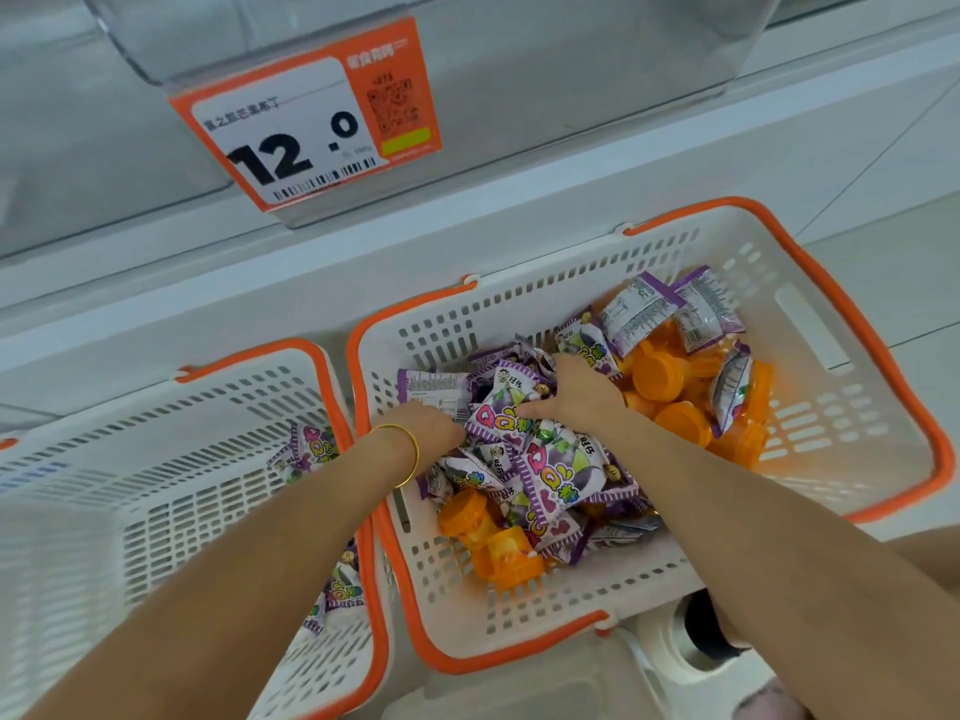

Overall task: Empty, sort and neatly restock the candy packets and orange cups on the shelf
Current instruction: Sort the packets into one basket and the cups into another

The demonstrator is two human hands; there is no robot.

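A white basket with an orange rim [857, 335] holds a mixed heap of purple candy packets [550, 475] and orange cups [660, 376]. Both my hands are down in that heap. My left hand [434, 426], with a gold bangle on the wrist, has its fingers curled into the packets at the left of the pile. My right hand [576, 394] grips a bunch of packets near the middle, fingers buried among them. A second white basket [156, 459] on the left holds a few purple packets [311, 449].
Above the baskets is a white shelf with a clear plastic bin [467, 39] and an orange price tag [306, 122] reading 12.0. White floor tiles lie to the right. A dark round object [701, 636] sits below the right basket.
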